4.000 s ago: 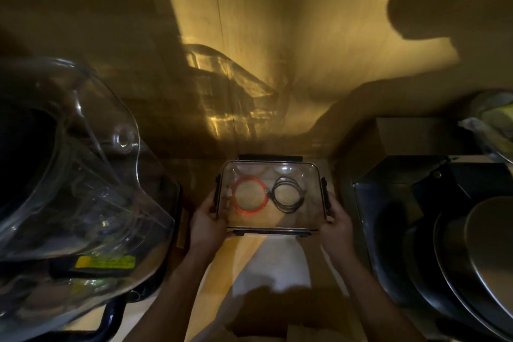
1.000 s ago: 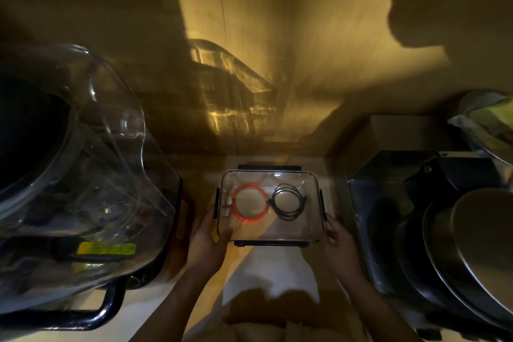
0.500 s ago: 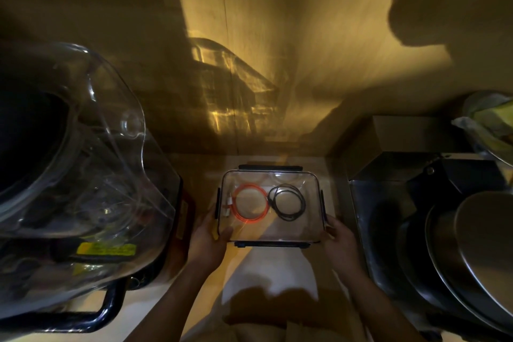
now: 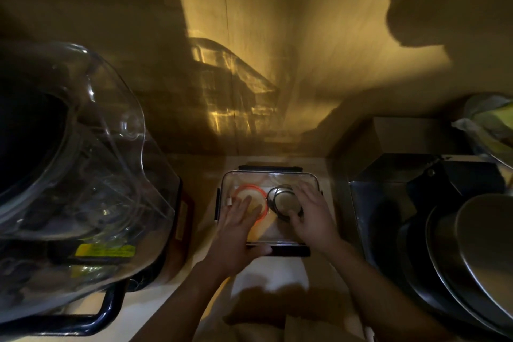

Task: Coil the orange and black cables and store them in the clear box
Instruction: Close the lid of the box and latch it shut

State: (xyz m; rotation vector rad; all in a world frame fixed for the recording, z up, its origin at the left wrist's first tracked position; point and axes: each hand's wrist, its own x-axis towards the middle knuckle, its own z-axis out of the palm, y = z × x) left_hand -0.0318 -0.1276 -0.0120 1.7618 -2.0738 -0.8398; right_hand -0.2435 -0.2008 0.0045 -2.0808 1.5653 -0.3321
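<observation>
The clear box [image 4: 266, 176] with black latches sits on the shelf surface in the middle of the view, its lid on. Inside lie a coiled orange cable [image 4: 244, 189] on the left and a coiled black cable [image 4: 279, 194] on the right. My left hand [image 4: 238, 233] lies flat on the lid over the orange coil, fingers straight, thumb at the near edge. My right hand [image 4: 311, 216] rests flat on the lid over the black coil, fingers spread.
A large clear plastic cover [image 4: 83, 169] over a dark appliance fills the left. Stacked metal pans [image 4: 472, 258] and a dark metal container [image 4: 388, 197] stand at the right. A cardboard box [image 4: 410, 133] sits behind them. A wooden wall [image 4: 277, 64] closes the back.
Both hands have moved from gripping the box's sides to lying flat on top of its lid. The box stays at the same spot on the shelf.
</observation>
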